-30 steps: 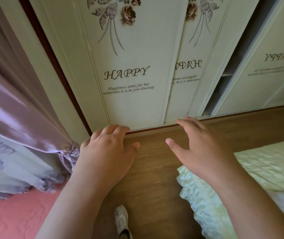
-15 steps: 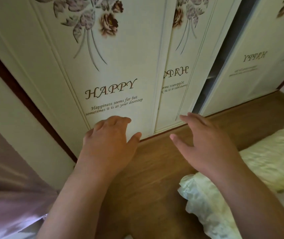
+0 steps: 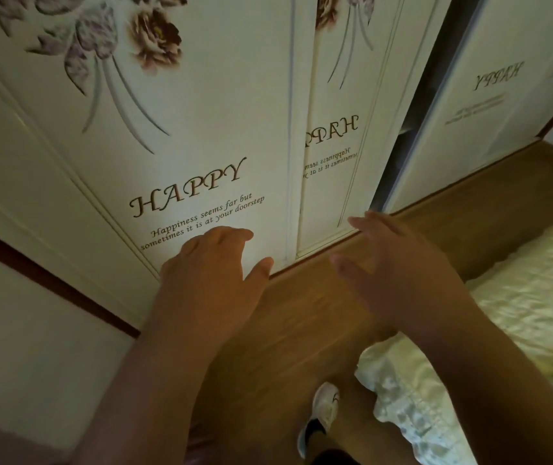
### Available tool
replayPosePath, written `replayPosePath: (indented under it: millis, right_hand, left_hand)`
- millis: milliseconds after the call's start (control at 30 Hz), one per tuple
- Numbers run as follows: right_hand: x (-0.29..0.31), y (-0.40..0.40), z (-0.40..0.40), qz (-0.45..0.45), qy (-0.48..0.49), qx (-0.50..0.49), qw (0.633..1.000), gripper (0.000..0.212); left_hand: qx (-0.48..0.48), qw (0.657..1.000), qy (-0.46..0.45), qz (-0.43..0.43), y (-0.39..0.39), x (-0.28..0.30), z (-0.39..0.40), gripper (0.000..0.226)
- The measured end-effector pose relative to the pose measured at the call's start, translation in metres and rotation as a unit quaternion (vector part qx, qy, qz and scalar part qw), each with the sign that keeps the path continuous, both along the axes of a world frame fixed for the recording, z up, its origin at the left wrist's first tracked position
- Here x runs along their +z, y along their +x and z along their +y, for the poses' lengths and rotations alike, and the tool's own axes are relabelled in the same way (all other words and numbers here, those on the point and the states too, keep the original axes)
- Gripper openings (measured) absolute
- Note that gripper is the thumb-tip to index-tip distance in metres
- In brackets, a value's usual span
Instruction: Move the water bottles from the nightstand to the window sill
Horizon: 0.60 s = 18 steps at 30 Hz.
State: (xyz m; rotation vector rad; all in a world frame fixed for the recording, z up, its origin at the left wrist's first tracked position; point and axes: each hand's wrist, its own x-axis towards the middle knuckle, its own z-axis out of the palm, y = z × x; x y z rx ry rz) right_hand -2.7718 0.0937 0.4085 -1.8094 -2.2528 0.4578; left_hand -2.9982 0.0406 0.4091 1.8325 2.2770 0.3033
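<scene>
Fingers loosely spread on both the left hand point(image 3: 213, 283) and right hand point(image 3: 399, 276), holding nothing. No water bottles, nightstand or sill in view (only wardrobe doors point(image 3: 201, 129), floor point(image 3: 302, 330), bedspread point(image 3: 520, 303)). Best: locate nightstand, then grip bottles firmly.

— The wardrobe doors point(image 3: 234, 95)?
— Smooth cream panels, faintly glossy, with raised printed flowers and lettering.
— And the floor point(image 3: 302, 330)?
— Brown wood-grain boards with a soft sheen. The bedspread point(image 3: 520, 313) is shiny, quilted cloth with ruffles.
</scene>
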Motion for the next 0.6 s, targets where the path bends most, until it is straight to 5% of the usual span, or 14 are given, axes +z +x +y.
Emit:
replayPosePath:
  millis: [600]
  right_hand:
    - [0.032, 0.114, 0.210, 0.027, 0.035, -0.092, 0.995, 0.072]
  left_hand:
    - [-0.122, 0.991, 0.044, 0.016, 0.121, 0.041, 0.237, 0.055]
